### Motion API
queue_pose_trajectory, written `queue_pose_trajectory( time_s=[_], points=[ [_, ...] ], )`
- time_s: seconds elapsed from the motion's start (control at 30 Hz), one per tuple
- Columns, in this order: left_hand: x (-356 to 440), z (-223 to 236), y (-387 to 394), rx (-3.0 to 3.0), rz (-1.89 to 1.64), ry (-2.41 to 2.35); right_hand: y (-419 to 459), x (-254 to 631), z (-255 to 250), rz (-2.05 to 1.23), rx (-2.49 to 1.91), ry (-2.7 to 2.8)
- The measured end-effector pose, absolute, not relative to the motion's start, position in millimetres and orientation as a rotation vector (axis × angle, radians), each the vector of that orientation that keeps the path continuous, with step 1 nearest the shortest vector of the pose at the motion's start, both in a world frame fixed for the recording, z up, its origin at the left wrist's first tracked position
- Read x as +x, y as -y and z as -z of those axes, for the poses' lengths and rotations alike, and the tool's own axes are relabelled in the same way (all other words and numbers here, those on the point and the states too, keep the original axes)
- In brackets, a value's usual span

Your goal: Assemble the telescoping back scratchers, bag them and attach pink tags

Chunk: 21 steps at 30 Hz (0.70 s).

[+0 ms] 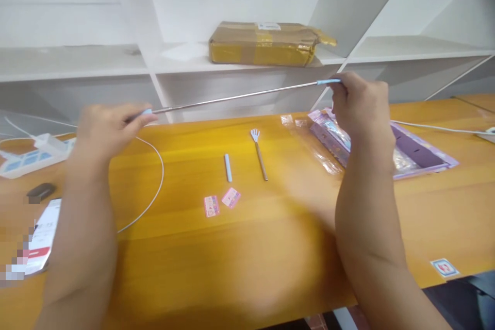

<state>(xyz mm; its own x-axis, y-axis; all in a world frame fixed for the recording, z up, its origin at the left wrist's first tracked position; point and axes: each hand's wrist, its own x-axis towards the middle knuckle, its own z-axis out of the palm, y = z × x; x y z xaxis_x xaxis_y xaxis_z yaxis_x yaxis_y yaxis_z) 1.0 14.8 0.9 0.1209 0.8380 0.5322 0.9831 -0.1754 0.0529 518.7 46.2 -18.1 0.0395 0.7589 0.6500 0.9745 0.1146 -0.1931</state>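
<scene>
Power strip (36,157) at nine o'clock, white with blue bits and white plugs. Small black thing (42,192) just below, on the yellow-brown table (278,247). Phone (44,240) at eight o'clock, lit up, partly behind the left arm.

Left hand (110,124) between nine and ten o'clock, up off the table. Thumb and fingers pinched shut on one blue end of the long thin rod (243,95). Thin white wire (161,175) near nine o'clock, bending in a big curve on the table.

Rod at twelve o'clock from the middle, shiny silver with blue ends. Goes from hand to hand in the air, a bit higher on the right side.

Two little pink cards near seven o'clock, flat on the table: left card (211,206), and right card (231,197) tipped a bit and just beside. Short blue stick (228,167) just above, near seven o'clock too.

Brown box (265,45) at twelve o'clock, up on the white shelf (181,64), wrapped in shiny tape. Little claw stick (260,157) close to the middle, at five o'clock, with pale claw fingers pointing to eleven.

Clear plastic bits (328,162) between three and four o'clock. Right hand (361,103) between two and three, up in the air. Fingers curled shut on the other blue end of the rod. Purple packs (419,152) at three o'clock, lying behind the right arm. White cord (436,126) at three too. Square sticker (444,267) at four, near the table edge.
</scene>
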Motion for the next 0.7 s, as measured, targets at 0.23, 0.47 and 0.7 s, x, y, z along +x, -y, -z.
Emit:
queue_pose_trajectory(
  time_s=[0.23, 0.47, 0.7],
  points=[
    [-3.3, 2.2, -16.8, -2.142, 0.643, 1.719, -50.8, 521.7, 22.3, 0.518, -1.621, 1.794],
    [18.4, 20.2, -29.3, -2.165, 0.578, 1.731, -55.8, 498.7, 29.2, 0.554, -1.489, 1.865],
    [43.2, 28.7, -28.7, -2.202, 0.534, 1.732, -55.3, 490.9, 31.7, 0.528, -1.486, 1.924]
  ],
)
